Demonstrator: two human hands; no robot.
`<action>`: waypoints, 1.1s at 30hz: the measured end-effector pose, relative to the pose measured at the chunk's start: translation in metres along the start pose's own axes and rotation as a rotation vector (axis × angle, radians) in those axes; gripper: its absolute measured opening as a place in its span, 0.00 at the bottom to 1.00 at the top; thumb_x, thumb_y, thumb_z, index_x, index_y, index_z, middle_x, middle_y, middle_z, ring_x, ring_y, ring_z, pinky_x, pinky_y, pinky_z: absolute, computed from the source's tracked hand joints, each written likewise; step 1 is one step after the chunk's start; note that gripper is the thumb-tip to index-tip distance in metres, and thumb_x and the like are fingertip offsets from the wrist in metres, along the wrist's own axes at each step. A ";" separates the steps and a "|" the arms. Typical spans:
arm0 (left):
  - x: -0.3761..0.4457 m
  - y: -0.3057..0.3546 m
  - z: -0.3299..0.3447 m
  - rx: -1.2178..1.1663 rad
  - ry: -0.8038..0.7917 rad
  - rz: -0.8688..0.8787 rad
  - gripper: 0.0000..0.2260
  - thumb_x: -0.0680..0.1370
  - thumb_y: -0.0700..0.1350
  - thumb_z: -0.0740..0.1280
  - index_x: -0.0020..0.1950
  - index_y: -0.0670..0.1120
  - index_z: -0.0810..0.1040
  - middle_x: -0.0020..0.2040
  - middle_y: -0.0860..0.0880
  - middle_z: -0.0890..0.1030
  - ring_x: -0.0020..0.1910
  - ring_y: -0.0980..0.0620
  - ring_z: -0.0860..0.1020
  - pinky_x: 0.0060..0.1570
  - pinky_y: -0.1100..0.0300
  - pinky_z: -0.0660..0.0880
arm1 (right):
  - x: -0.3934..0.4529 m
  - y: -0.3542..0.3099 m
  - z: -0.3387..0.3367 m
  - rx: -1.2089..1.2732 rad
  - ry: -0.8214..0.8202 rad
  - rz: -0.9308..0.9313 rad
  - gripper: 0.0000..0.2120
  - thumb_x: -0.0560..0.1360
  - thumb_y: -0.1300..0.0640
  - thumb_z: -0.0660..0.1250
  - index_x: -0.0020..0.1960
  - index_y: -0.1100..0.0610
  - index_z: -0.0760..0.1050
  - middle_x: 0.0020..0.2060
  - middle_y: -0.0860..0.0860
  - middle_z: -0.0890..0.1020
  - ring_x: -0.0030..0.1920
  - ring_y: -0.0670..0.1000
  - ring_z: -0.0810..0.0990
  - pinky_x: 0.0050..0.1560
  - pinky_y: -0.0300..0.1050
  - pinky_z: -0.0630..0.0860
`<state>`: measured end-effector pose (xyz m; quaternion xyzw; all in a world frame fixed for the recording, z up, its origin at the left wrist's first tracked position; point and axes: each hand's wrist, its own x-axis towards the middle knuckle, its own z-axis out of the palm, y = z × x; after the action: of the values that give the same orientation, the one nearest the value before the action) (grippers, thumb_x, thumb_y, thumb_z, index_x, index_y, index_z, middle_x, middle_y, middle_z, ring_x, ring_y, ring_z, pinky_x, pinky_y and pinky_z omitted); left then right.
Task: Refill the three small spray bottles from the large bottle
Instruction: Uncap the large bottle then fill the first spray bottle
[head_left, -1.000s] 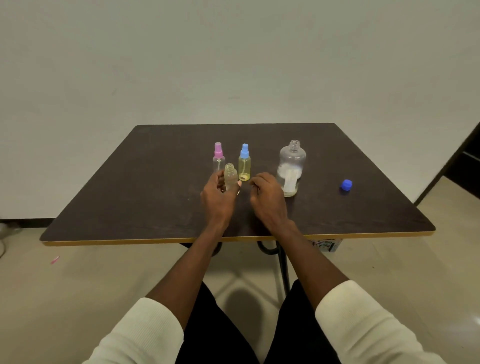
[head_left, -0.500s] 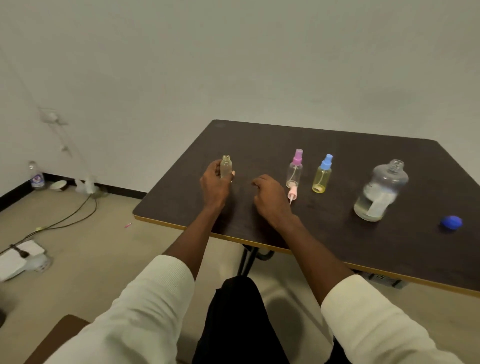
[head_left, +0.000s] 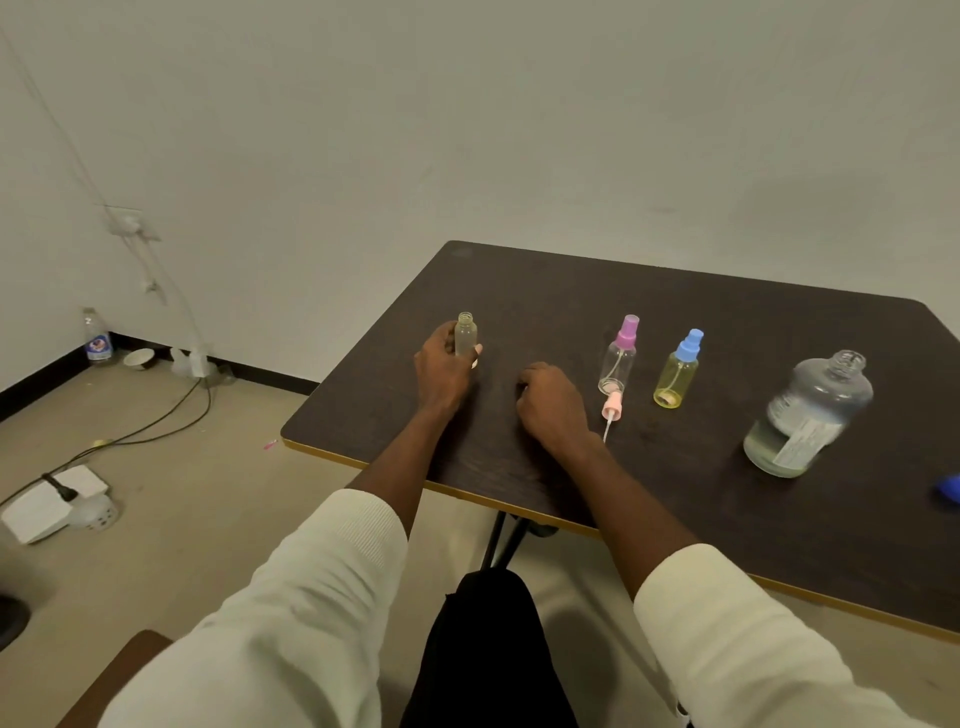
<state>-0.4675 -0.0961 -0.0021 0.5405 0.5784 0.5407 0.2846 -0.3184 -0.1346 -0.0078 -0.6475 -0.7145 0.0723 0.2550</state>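
My left hand (head_left: 444, 366) grips a small uncapped clear bottle (head_left: 465, 335), upright near the left edge of the dark table (head_left: 675, 514). My right hand (head_left: 550, 405) rests on the table with fingers curled and nothing visible in it. Just right of it lies a pale pink spray head with its tube (head_left: 611, 410). Behind that stands a clear bottle with a pink sprayer (head_left: 619, 356), then a yellowish bottle with a blue sprayer (head_left: 678, 371). The large clear bottle (head_left: 808, 415), uncapped and partly filled, stands further right. Its blue cap (head_left: 948, 488) lies at the frame's right edge.
On the floor at left are cables (head_left: 156, 421), a white power strip (head_left: 49, 501), a small bowl (head_left: 139, 357) and a plastic bottle (head_left: 96, 335) by the wall. A brown seat edge (head_left: 111, 675) shows at bottom left.
The view has swung left, so the table now sits to the right. My left hand has carried the uncapped bottle away from the other two, leftward. The pink spray head has come into sight beside my right hand.
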 end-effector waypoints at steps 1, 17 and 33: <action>0.001 -0.002 0.000 0.001 -0.010 -0.003 0.17 0.77 0.44 0.72 0.65 0.45 0.78 0.53 0.53 0.80 0.53 0.55 0.78 0.45 0.70 0.72 | 0.001 0.000 0.000 0.002 0.003 0.007 0.10 0.75 0.62 0.60 0.47 0.61 0.80 0.49 0.54 0.80 0.49 0.55 0.77 0.48 0.47 0.76; -0.029 0.010 0.000 0.017 0.202 0.080 0.14 0.79 0.46 0.70 0.62 0.45 0.73 0.56 0.47 0.76 0.54 0.51 0.76 0.54 0.55 0.78 | -0.024 -0.003 -0.019 0.152 0.242 -0.104 0.11 0.76 0.65 0.63 0.56 0.63 0.80 0.54 0.56 0.81 0.55 0.53 0.78 0.58 0.43 0.73; -0.106 0.046 0.099 0.146 -0.283 0.053 0.16 0.73 0.57 0.75 0.49 0.48 0.76 0.46 0.50 0.78 0.44 0.54 0.76 0.41 0.62 0.73 | -0.074 0.083 -0.068 0.468 0.338 0.404 0.09 0.75 0.63 0.64 0.49 0.57 0.83 0.43 0.50 0.84 0.44 0.47 0.80 0.41 0.29 0.69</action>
<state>-0.3355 -0.1717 -0.0116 0.6458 0.5557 0.4229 0.3088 -0.2108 -0.2091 -0.0055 -0.7025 -0.4838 0.1748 0.4917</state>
